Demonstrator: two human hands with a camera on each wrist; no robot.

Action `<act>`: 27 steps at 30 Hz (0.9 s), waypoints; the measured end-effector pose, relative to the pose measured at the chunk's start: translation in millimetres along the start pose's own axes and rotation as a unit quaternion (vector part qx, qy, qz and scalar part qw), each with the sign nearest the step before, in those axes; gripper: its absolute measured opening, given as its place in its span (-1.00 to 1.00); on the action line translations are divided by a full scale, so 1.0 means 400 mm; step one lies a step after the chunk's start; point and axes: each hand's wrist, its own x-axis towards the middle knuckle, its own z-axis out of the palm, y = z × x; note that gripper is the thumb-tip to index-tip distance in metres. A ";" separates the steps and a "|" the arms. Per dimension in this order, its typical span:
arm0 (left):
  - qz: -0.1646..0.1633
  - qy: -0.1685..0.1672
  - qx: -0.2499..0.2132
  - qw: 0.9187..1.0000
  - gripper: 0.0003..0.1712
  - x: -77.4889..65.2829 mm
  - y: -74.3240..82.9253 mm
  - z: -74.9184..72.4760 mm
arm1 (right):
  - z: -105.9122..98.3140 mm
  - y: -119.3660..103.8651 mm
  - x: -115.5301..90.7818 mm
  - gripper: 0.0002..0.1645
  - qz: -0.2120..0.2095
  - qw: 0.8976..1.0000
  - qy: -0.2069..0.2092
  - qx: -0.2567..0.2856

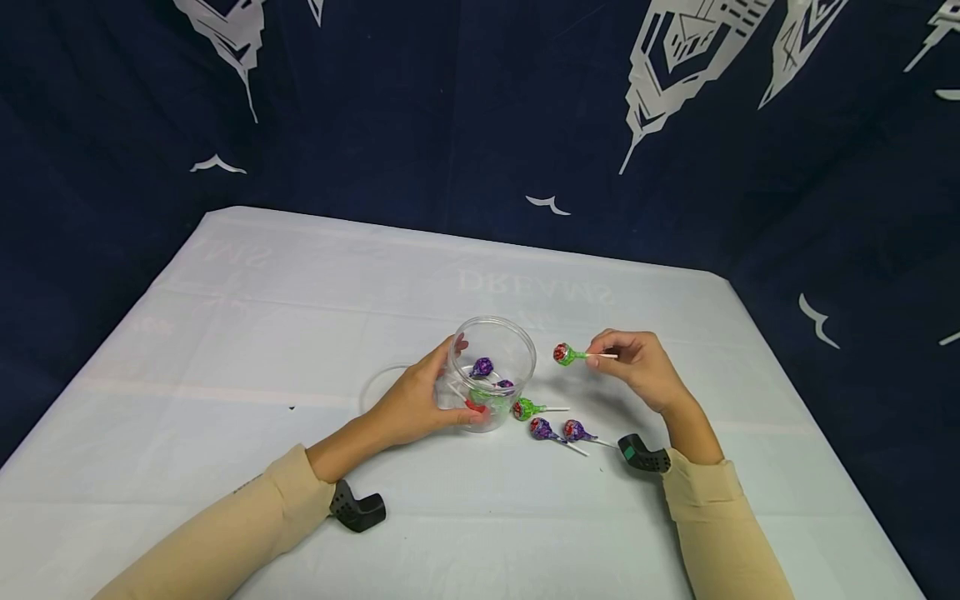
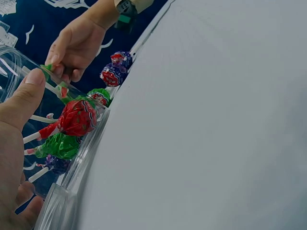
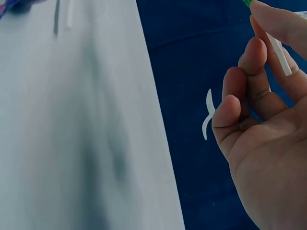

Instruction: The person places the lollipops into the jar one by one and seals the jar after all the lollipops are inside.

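My left hand [image 1: 408,408] grips a clear round plastic jar [image 1: 491,325], thumb on the near side and fingers round the left. Inside the jar lie several lollipops: a red one [image 2: 76,119], a green one [image 2: 62,146] and purple ones [image 1: 482,367]. To the right of the jar, above the table, my right hand [image 1: 637,367] pinches a green-wrapped lollipop [image 1: 562,354] by its white stick, head pointing left. In the right wrist view only the stick [image 3: 280,55] and a sliver of green wrapper show. A green lollipop [image 1: 527,409] lies beside the jar.
Two purple lollipops [image 1: 542,429] lie on the white-covered table [image 1: 300,350] in front of the right hand. What looks like a clear round lid [image 1: 367,387] lies behind the left hand, partly hidden. A dark blue patterned cloth [image 1: 420,108] hangs behind the table.
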 end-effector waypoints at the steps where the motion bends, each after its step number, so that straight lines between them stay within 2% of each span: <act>1: -0.001 0.000 0.000 1.000 0.30 0.000 0.000 0.000 | 0.000 -0.002 0.001 -0.94 -0.003 1.000 0.002 0.003; 10: 0.003 0.001 -0.002 1.000 0.29 0.001 0.000 0.001 | 0.003 -0.026 0.006 -0.94 -0.025 0.999 0.009 0.025; 27: -0.001 -0.002 0.000 1.000 0.29 0.001 0.002 0.000 | 0.028 -0.073 0.017 -0.90 -0.027 0.999 0.043 0.016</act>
